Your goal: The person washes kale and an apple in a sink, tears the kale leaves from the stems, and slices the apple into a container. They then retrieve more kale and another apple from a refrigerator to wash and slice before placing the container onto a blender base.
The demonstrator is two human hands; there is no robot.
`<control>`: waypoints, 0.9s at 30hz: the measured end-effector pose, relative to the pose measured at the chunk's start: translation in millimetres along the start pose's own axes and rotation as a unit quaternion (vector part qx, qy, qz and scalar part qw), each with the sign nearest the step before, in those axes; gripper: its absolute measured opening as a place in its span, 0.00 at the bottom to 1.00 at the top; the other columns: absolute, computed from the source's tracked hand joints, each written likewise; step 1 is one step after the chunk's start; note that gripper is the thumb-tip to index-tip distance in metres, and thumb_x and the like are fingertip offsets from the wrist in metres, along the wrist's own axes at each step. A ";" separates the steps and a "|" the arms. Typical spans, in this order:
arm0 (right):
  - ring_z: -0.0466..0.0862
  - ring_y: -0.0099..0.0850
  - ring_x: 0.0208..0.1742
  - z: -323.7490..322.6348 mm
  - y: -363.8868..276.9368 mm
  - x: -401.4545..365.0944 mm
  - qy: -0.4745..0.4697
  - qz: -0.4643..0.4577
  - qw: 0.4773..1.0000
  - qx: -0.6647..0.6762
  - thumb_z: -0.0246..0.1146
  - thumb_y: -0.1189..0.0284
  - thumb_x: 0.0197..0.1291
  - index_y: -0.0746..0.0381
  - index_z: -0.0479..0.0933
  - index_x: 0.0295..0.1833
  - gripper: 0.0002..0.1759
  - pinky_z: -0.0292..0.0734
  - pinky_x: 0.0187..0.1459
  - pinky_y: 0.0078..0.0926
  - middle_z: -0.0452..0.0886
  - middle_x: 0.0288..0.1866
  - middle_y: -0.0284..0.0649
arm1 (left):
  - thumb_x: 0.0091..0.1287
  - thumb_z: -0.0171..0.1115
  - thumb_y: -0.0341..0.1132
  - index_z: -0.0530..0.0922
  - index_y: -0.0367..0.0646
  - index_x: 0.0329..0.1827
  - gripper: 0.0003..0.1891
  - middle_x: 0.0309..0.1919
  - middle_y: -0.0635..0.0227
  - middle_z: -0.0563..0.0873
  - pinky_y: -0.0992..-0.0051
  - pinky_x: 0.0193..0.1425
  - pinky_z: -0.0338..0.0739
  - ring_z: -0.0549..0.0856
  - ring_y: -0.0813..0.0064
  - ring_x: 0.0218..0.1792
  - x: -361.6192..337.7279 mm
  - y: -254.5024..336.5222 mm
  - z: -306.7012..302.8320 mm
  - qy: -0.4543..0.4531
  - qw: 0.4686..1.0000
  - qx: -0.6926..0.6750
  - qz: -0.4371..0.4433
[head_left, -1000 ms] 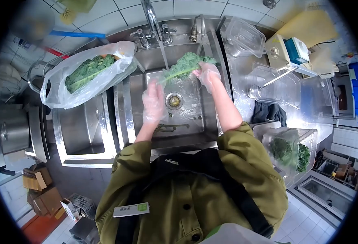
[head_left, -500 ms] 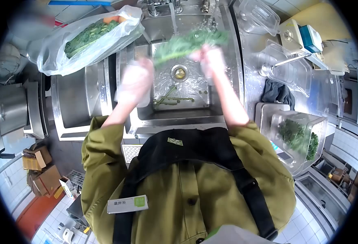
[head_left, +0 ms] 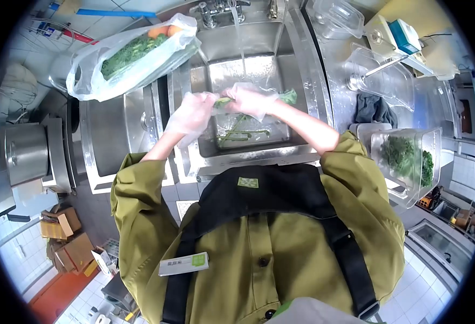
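Observation:
Over the metal sink, my left hand, in a clear plastic glove, is closed on the stem end of a leafy green. My right hand, also gloved, wraps round the same green just beside the left one. Its curly leaves stick out past the right wrist; the middle is hidden by the fingers. Several cut stems lie on the sink bottom beneath my hands. Water runs from the tap behind them.
At the back left, a plastic bag holds greens and orange round items beside a second basin. On the right are a clear container of greens, a dark cloth, empty clear containers and a teal-and-white box.
Both hands have come together and lower, away from the tap. The green, earlier spread between them in the water, is now mostly enclosed by the hands. The whole view has shifted slightly.

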State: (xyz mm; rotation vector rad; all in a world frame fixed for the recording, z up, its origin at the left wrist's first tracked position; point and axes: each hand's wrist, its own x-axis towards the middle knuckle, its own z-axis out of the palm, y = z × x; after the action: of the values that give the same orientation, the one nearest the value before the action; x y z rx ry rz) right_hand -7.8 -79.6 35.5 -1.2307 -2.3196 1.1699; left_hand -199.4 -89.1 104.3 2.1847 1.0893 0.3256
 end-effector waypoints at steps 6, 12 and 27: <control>0.81 0.45 0.32 -55.9 -62.6 -11.1 -0.046 -0.053 0.982 -0.174 0.57 0.69 0.53 0.56 0.77 0.47 0.15 0.75 0.36 0.42 0.81 0.32 0.47 | 0.68 0.48 0.42 0.79 0.37 0.27 0.19 0.24 0.49 0.80 0.60 0.36 0.74 0.82 0.51 0.31 -11.7 40.2 -47.5 -0.037 0.996 0.001 -0.087; 0.83 0.38 0.35 -84.5 -118.6 -23.7 -0.140 -0.088 0.985 -0.041 0.58 0.61 0.60 0.58 0.77 0.50 0.16 0.76 0.38 0.37 0.82 0.34 0.46 | 0.65 0.54 0.40 0.76 0.41 0.29 0.12 0.22 0.59 0.77 0.63 0.31 0.74 0.79 0.57 0.23 -27.6 23.8 -40.1 0.085 0.947 0.269 0.152; 0.79 0.39 0.26 -113.5 -208.2 -46.4 -0.080 -0.317 0.881 -0.343 0.60 0.65 0.49 0.60 0.74 0.24 0.10 0.74 0.29 0.33 0.76 0.24 0.42 | 0.54 0.64 0.35 0.74 0.41 0.28 0.09 0.23 0.65 0.75 0.70 0.23 0.71 0.76 0.68 0.22 -88.8 86.3 -125.2 0.035 0.928 0.216 0.303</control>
State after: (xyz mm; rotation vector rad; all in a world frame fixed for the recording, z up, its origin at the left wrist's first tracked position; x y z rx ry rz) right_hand -35.6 -121.2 271.9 -0.4104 -3.0353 0.2233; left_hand -262.4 -138.9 261.0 2.9075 0.5160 0.4668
